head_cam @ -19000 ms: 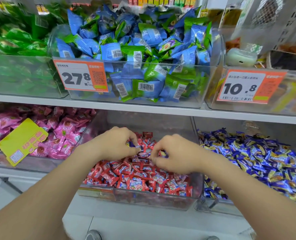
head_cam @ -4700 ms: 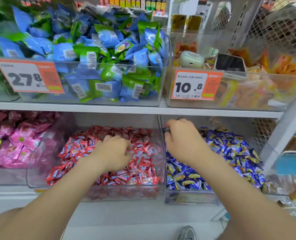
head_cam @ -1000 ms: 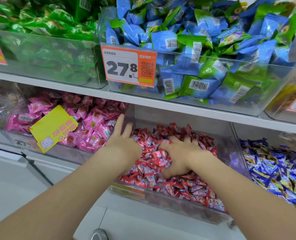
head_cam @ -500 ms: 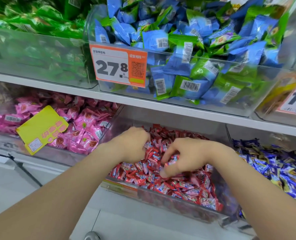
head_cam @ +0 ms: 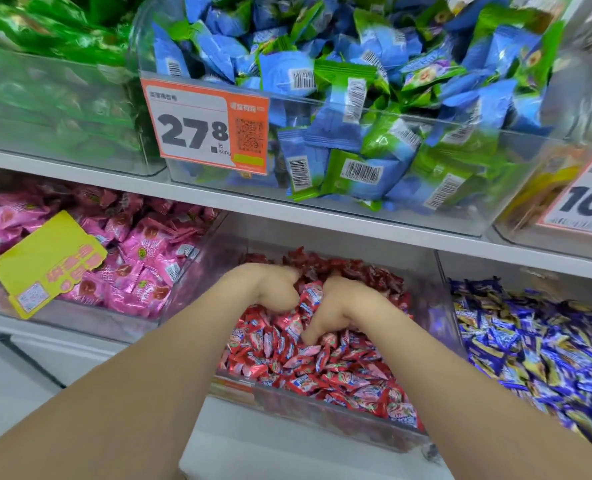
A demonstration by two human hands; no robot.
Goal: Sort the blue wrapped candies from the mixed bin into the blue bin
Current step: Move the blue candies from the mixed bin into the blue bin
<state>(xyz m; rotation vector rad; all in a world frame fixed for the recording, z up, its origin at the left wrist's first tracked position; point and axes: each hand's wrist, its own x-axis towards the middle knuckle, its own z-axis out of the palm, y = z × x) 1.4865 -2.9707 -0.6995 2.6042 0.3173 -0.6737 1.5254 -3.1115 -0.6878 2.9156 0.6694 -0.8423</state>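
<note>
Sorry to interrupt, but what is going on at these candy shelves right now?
A person has both hands in the middle bin, among the red candies. The left hand and right hand dig into the pile; whether either holds anything is hidden. The blue bin sits beside it on the right.

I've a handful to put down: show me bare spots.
Bare: the white ledge before the red candy bin and below the pink bin. Crowded: every bin heaped; left hand and right hand dig into the red one.
</note>
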